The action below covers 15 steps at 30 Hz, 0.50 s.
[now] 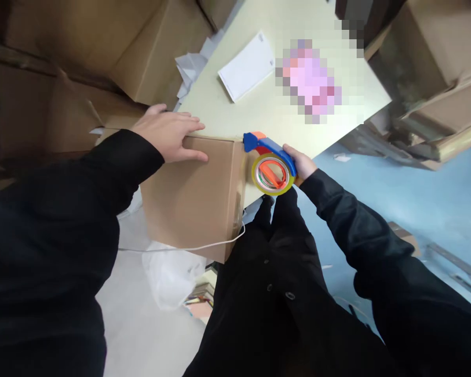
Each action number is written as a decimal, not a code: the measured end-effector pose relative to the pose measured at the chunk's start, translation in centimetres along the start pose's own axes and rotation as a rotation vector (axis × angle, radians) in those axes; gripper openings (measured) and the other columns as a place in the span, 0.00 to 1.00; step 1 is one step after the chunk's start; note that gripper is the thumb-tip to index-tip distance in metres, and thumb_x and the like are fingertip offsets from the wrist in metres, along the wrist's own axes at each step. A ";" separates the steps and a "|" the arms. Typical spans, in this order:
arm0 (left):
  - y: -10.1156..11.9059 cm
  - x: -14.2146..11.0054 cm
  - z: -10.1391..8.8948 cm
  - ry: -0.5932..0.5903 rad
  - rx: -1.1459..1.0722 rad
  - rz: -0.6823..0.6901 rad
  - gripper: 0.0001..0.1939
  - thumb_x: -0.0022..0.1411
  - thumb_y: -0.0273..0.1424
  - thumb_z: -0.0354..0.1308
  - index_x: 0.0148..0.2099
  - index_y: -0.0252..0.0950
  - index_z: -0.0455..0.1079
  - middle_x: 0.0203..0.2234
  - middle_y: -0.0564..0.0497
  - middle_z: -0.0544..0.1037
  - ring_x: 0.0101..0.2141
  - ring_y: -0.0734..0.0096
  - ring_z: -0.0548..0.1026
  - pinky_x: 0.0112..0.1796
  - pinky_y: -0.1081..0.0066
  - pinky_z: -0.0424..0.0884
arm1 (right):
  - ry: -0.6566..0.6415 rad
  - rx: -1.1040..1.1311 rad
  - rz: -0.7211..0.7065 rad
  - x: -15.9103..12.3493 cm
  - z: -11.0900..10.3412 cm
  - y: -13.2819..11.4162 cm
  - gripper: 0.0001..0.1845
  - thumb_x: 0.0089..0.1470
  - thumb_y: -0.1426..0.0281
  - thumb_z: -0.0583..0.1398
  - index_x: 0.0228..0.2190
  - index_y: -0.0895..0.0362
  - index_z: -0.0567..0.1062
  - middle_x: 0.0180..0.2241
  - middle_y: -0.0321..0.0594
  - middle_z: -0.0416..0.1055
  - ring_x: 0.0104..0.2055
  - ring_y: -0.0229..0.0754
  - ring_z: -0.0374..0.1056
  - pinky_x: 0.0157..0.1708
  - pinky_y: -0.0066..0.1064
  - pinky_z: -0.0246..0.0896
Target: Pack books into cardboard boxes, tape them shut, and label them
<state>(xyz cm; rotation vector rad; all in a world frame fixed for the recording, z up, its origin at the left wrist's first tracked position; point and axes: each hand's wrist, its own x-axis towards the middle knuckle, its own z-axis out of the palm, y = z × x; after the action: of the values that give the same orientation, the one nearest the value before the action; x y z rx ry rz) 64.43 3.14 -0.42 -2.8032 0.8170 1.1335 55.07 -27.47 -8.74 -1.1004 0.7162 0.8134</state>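
Note:
A brown cardboard box (pixel 192 196) stands at the near edge of a pale table (pixel 219 118). My left hand (pixel 172 131) lies on the box's far edge, thumb and fingers spread. In my right hand (pixel 301 163) is a blue and orange tape dispenser (pixel 272 149), loaded with a yellowish roll of clear tape (pixel 254 178). The dispenser's blue head is at the box's far right corner; whether it touches the cardboard I cannot tell. Most of the fingers of my right hand are hidden behind the handle.
A white card or slim pad (pixel 247 65) and a blurred-out pink item (pixel 311 81) lie on the table. Large cartons are stacked at left (pixel 81 47) and right (pixel 424 57). A white cable (pixel 204 246) runs across the box's near side, above a white plastic bag (pixel 172 275).

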 end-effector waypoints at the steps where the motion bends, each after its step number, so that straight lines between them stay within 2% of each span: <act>1: 0.1 -0.5 0.1 0.057 -0.009 -0.018 0.41 0.53 0.58 0.48 0.65 0.45 0.53 0.60 0.49 0.62 0.59 0.51 0.57 0.59 0.55 0.36 | 0.029 -0.009 -0.013 0.5 0.3 -0.5 0.22 0.55 0.52 0.55 0.35 0.58 0.74 0.29 0.43 0.76 0.35 0.46 0.73 0.38 0.38 0.70; 3: 0.7 -1.6 0.7 0.141 -0.024 -0.029 0.42 0.55 0.57 0.47 0.66 0.42 0.50 0.63 0.45 0.56 0.60 0.50 0.56 0.59 0.54 0.37 | 0.097 -0.016 -0.019 1.2 0.8 -1.4 0.19 0.55 0.54 0.56 0.33 0.58 0.74 0.26 0.41 0.75 0.32 0.45 0.73 0.36 0.37 0.71; 5: 1.8 -2.7 1.7 0.172 -0.026 -0.004 0.48 0.53 0.58 0.49 0.68 0.37 0.42 0.66 0.40 0.47 0.62 0.44 0.49 0.59 0.50 0.35 | 0.149 -0.010 -0.008 1.2 1.1 -1.9 0.16 0.56 0.58 0.56 0.31 0.58 0.73 0.24 0.39 0.74 0.29 0.42 0.72 0.35 0.36 0.71; 9: 3.5 -4.0 3.6 0.142 0.001 0.076 0.73 0.34 0.64 0.57 0.68 0.29 0.23 0.66 0.32 0.30 0.62 0.28 0.32 0.56 0.39 0.31 | 0.180 -0.025 -0.015 0.5 1.4 -2.2 0.12 0.56 0.62 0.57 0.29 0.58 0.72 0.23 0.37 0.74 0.26 0.39 0.70 0.34 0.32 0.71; 12: 3.7 -4.0 4.3 0.129 0.025 0.080 0.78 0.27 0.64 0.59 0.67 0.29 0.18 0.66 0.31 0.27 0.61 0.26 0.29 0.55 0.36 0.30 | 0.182 -0.103 -0.058 0.1 1.3 -1.8 0.13 0.55 0.60 0.57 0.28 0.57 0.72 0.22 0.37 0.74 0.25 0.39 0.70 0.33 0.32 0.70; 15: 3.3 -3.6 4.6 0.140 0.032 0.050 0.78 0.27 0.62 0.60 0.67 0.32 0.19 0.66 0.32 0.31 0.62 0.27 0.33 0.54 0.36 0.27 | 0.116 -0.250 -0.167 0.3 1.0 -1.1 0.18 0.55 0.55 0.56 0.27 0.57 0.71 0.19 0.38 0.72 0.24 0.42 0.69 0.30 0.33 0.70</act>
<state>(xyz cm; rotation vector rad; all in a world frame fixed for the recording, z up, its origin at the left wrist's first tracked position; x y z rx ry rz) 57.79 2.87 -0.91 -2.8773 0.9113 0.9282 56.26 -26.76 -8.16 -1.4225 0.6201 0.7135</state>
